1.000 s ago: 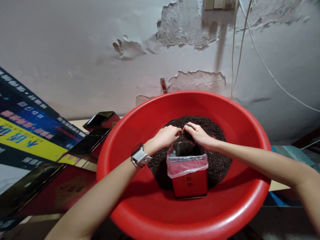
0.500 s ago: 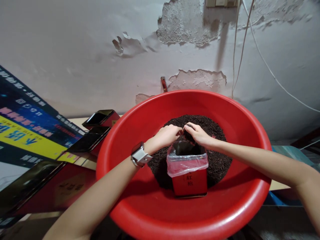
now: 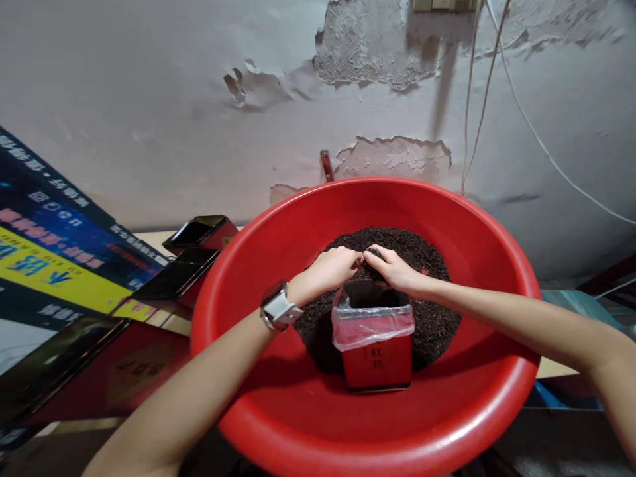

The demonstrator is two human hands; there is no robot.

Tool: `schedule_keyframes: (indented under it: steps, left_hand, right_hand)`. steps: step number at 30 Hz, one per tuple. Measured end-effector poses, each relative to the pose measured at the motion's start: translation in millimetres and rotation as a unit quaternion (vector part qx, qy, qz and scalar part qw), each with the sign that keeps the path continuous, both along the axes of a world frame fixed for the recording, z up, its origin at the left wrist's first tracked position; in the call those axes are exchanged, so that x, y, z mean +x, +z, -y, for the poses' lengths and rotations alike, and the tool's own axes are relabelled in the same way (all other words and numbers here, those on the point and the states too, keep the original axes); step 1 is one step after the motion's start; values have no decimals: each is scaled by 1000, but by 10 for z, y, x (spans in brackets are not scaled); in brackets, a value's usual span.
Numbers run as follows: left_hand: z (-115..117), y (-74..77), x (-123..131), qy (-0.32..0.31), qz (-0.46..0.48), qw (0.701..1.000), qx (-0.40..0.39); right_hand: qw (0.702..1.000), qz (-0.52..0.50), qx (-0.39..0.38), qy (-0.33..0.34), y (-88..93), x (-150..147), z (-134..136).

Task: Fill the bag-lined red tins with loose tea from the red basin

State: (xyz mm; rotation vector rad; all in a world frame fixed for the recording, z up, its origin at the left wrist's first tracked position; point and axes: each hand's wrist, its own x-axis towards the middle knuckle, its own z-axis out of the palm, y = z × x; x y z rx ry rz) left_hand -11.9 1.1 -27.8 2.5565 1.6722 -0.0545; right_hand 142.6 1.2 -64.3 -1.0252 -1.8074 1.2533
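A red tin (image 3: 377, 363) with dark lettering stands in a large red basin (image 3: 298, 404). A clear plastic bag (image 3: 372, 326) lines the tin and is folded over its rim. Dark, dry loose tea leaves (image 3: 437, 331) are heaped around and behind it. My right hand (image 3: 392, 266) is curled around some of these leaves just above the tin's far rim. Beside it, fingertips almost touching, my left hand (image 3: 338, 266) is closed with the fingers bent down. What its fingers grip is hidden. A watch (image 3: 279, 306) is on my left wrist.
Several dark-topped red tins (image 3: 144, 371) lie tilted left of the basin. Behind them leans a printed board (image 3: 59, 258). A wall (image 3: 173, 119) with peeling paint rises behind the basin, with cables (image 3: 527, 119) hanging at the right.
My right hand's fingers have closed in slightly, and fewer of the leaves show in it. My left hand and the tin stay nearly in place.
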Motion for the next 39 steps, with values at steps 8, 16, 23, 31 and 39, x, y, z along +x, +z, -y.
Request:
schedule_keyframes:
  steps: [8, 16, 23, 31, 39]
  left_hand:
    - [-2, 5, -13, -5, 0, 1000, 2]
    - [22, 64, 19, 4, -7, 1000, 1]
    - [-38, 220, -147, 19, 54, 997, 43]
    - [-151, 266, -337, 45, 92, 992, 77]
    - [-144, 247, -315, 44, 90, 992, 72]
  right_hand:
    - [998, 20, 55, 36, -15, 1, -9]
    - [994, 35, 91, 41, 1, 5, -13]
    - [996, 64, 65, 2, 123, 16, 8]
    - [993, 40, 112, -18, 170, 42, 24]
    - [993, 39, 107, 5, 187, 53, 50]
